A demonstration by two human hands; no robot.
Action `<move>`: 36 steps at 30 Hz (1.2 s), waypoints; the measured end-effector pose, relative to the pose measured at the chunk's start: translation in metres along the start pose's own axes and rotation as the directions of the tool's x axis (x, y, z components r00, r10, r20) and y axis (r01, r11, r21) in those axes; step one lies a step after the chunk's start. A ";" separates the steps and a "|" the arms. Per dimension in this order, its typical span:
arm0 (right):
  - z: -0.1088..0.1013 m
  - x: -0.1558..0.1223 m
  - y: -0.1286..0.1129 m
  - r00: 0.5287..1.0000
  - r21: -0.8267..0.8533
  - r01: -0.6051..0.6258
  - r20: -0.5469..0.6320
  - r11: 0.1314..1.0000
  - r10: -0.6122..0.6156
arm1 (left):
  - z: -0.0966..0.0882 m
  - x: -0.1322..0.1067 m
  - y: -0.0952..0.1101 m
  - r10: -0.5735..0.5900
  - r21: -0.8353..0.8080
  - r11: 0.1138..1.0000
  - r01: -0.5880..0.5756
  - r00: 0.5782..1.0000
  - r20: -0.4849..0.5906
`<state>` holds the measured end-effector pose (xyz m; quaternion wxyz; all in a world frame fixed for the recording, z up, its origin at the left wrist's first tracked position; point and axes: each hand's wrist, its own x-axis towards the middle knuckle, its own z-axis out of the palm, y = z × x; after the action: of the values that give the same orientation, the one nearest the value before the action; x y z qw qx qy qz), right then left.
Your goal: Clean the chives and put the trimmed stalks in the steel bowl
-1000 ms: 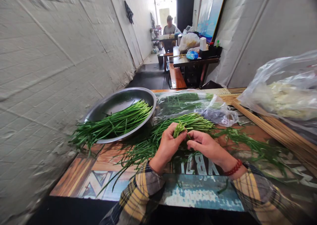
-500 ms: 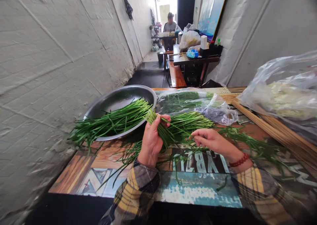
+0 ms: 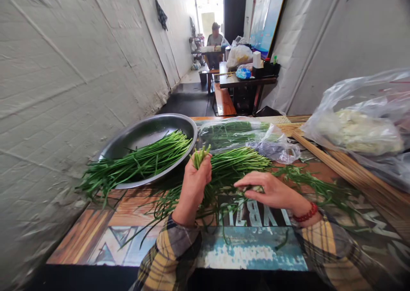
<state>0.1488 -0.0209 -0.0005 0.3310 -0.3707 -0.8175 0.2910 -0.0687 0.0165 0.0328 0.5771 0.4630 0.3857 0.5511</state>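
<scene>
My left hand (image 3: 193, 186) is closed around a small bunch of garlic chives (image 3: 201, 155), their pale cut ends poking up above the thumb. To its right, my right hand (image 3: 267, 188) hovers low over the table, fingers stretched out and the thumb apart. Whitish-green bits show beneath its fingers; whether they touch the hand I cannot tell. Behind both hands lies a pile of chives (image 3: 238, 159) on the tabletop. A metal basin (image 3: 153, 182) at the left holds more chives (image 3: 156, 154), leaves hanging over its rim.
A clear plastic bag (image 3: 230, 133) with greens lies behind the pile. Wooden skewers (image 3: 333, 163) and a bag of pale food (image 3: 361, 129) are at the right. Loose chive scraps (image 3: 320, 184) litter the patterned tabletop (image 3: 253, 248). A person (image 3: 215, 37) sits far back.
My left hand has turned more upright, bringing the bunch's cut ends together above the fist. My right hand has loosened from its pinch on a chive stalk. The view has shifted slightly.
</scene>
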 end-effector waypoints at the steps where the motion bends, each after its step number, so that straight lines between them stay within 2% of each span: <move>1: -0.002 0.000 0.002 0.994 -0.021 -0.003 -0.105 1.000 0.001 | 0.001 -0.001 -0.002 -0.025 0.062 0.998 0.023 0.999 0.027; 2: -0.004 0.001 0.005 0.974 -0.044 -0.021 -0.228 0.999 0.011 | 0.002 -0.001 -0.004 -0.052 0.118 0.992 0.045 0.997 0.060; 4: -0.008 0.001 0.017 0.889 -0.091 -0.089 -0.456 0.992 0.038 | 0.004 -0.003 -0.009 -0.105 0.192 0.978 0.081 0.987 0.122; 6: -0.011 0.001 0.031 0.820 -0.176 -0.154 -0.572 0.972 0.026 | 0.006 -0.003 -0.013 -0.126 0.207 0.974 0.094 0.981 0.148; 8: -0.013 0.001 0.043 0.809 -0.306 -0.210 -0.588 0.929 -0.010 | 0.008 -0.003 -0.017 -0.106 0.193 0.978 0.078 0.985 0.138; 10: -0.012 0.002 0.052 0.825 -0.426 -0.265 -0.565 0.865 -0.026 | 0.009 -0.002 -0.020 -0.062 0.189 0.981 0.040 0.992 0.113; 12: -0.011 0.002 0.057 0.833 -0.491 -0.312 -0.553 0.813 -0.014 | 0.009 0.000 -0.021 -0.019 0.209 0.978 0.003 0.997 0.076; 14: -0.009 0.003 0.057 0.827 -0.500 -0.340 -0.562 0.796 0.000 | 0.008 0.000 -0.022 -0.004 0.217 0.976 -0.004 0.999 0.036; 16: -0.009 0.004 0.056 0.810 -0.450 -0.339 -0.587 0.826 0.012 | 0.008 0.000 -0.021 -0.016 0.186 0.982 0.014 1.000 0.010; 18: -0.009 0.004 0.052 0.771 -0.310 -0.326 -0.634 0.893 0.062 | 0.009 -0.001 -0.019 -0.022 0.137 0.990 0.020 1.000 0.012; 20: -0.009 0.003 0.047 0.721 -0.074 -0.294 -0.672 0.953 0.170 | 0.009 -0.002 -0.017 0.018 0.118 0.993 -0.021 1.000 0.023; 22: -0.009 0.002 0.042 0.699 0.174 -0.237 -0.653 0.956 0.292 | 0.010 -0.004 -0.014 0.090 0.125 0.988 -0.092 0.996 0.016; 25: -0.009 0.001 0.032 0.731 0.382 -0.172 -0.569 0.908 0.377 | 0.011 -0.007 -0.011 0.177 0.102 0.979 -0.175 0.984 -0.019; 28: -0.008 0.001 0.022 0.767 0.442 -0.163 -0.505 0.882 0.395 | 0.012 -0.008 -0.007 0.224 0.077 0.972 -0.223 0.975 0.002; 33: -0.003 0.002 0.008 0.826 0.489 -0.150 -0.416 0.859 0.381 | 0.015 -0.009 -0.007 0.197 0.139 0.964 -0.226 0.961 0.196; 36: 0.001 0.003 0.004 0.834 0.502 -0.149 -0.399 0.852 0.381 | 0.017 -0.011 -0.012 0.060 0.267 0.951 -0.155 0.942 0.331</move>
<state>0.1481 -0.0164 -0.0030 0.5566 -0.4572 -0.5564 0.4142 -0.0501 0.0036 0.0253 0.5267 0.6458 0.3375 0.4377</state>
